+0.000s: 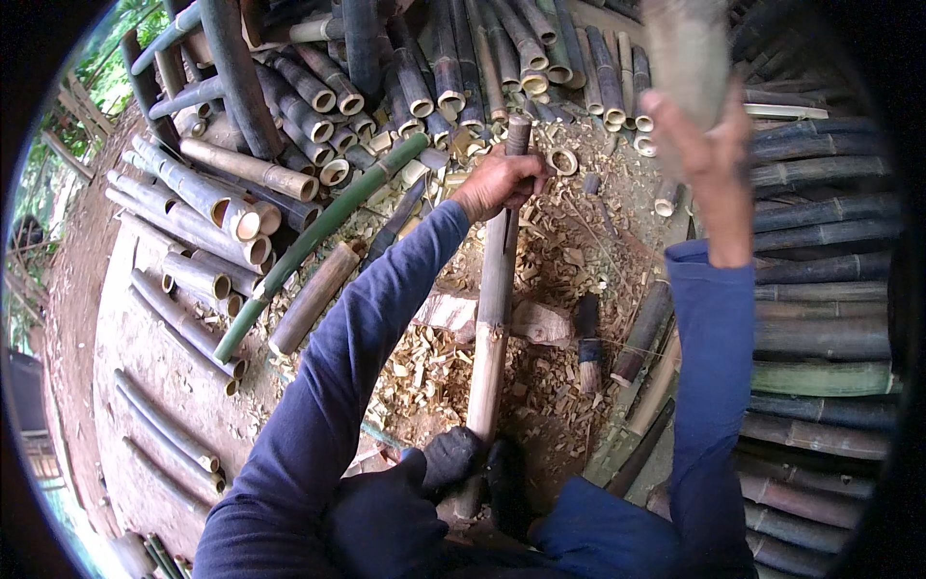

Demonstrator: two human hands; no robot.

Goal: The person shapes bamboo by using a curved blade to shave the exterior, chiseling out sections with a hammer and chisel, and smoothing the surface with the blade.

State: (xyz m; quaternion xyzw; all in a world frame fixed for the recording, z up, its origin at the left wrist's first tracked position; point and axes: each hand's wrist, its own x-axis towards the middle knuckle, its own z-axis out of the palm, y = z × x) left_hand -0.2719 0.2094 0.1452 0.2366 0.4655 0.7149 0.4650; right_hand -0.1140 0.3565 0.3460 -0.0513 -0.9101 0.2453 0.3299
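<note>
pole (493,309) points lengthwise forward, left fingers (526,170) clasping a rod (519,135) at its far end, right fingers (673,124) a blurred block (689,53).

Soft daylight falls evenly, brightest in the washed-out greenery (118,41) beyond and left of the left hand (503,183), which looks sharp, while motion smears the right hand (709,154) and its pale block (687,58), and fisheye distortion bends the bamboo poles (820,338) right of both toward a black rim.

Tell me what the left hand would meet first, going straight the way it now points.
In the picture, the left hand would first reach the bamboo ring, but that ring seems to lie lower, so the hand might pass above it.
</note>
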